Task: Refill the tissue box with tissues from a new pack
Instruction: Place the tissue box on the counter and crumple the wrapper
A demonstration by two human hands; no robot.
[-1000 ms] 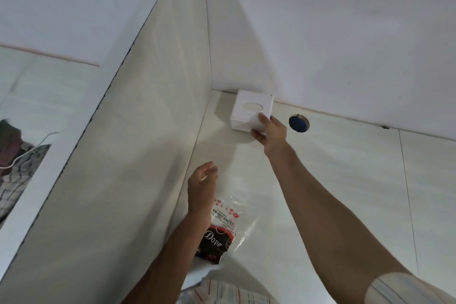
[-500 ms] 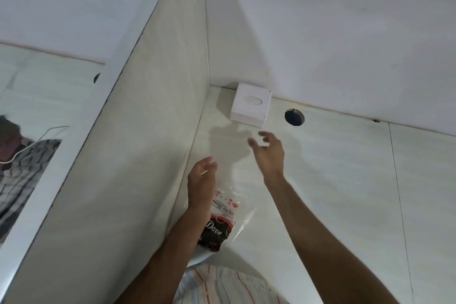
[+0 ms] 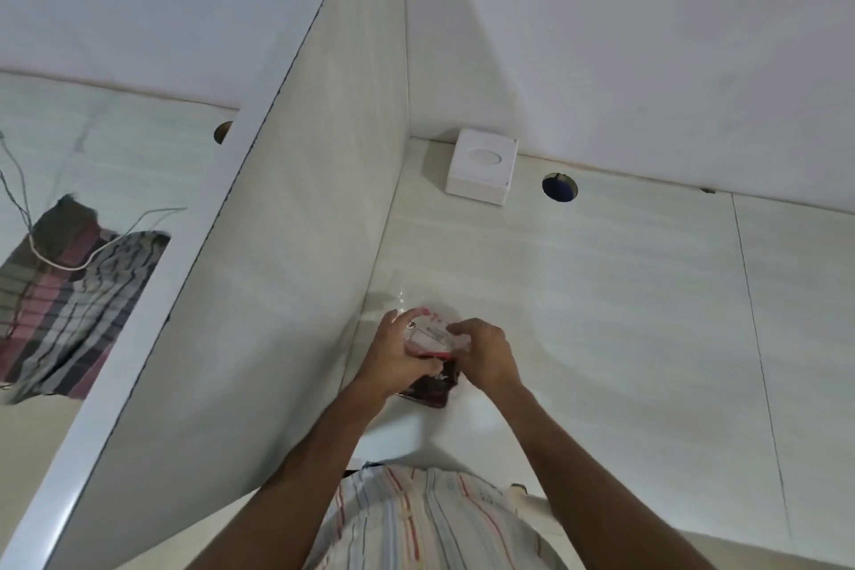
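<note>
A white tissue box (image 3: 481, 167) with an oval slot on top stands in the far corner of the desk, against the back wall. Near the front, a clear plastic pack (image 3: 432, 340) with red hearts and a dark brown end lies beside the divider. My left hand (image 3: 395, 354) grips its left side and my right hand (image 3: 486, 354) grips its right side. Both hands cover much of the pack.
A tall pale divider (image 3: 296, 245) closes the desk on the left. A round cable hole (image 3: 560, 187) lies right of the box. Beyond the divider, a checked cloth (image 3: 69, 305) and a white cable (image 3: 92, 255) lie on another desk.
My right hand let go of the tissue box, drew back towards me and took hold of the pack. My left hand closed on the pack too. The box stayed in the corner.
</note>
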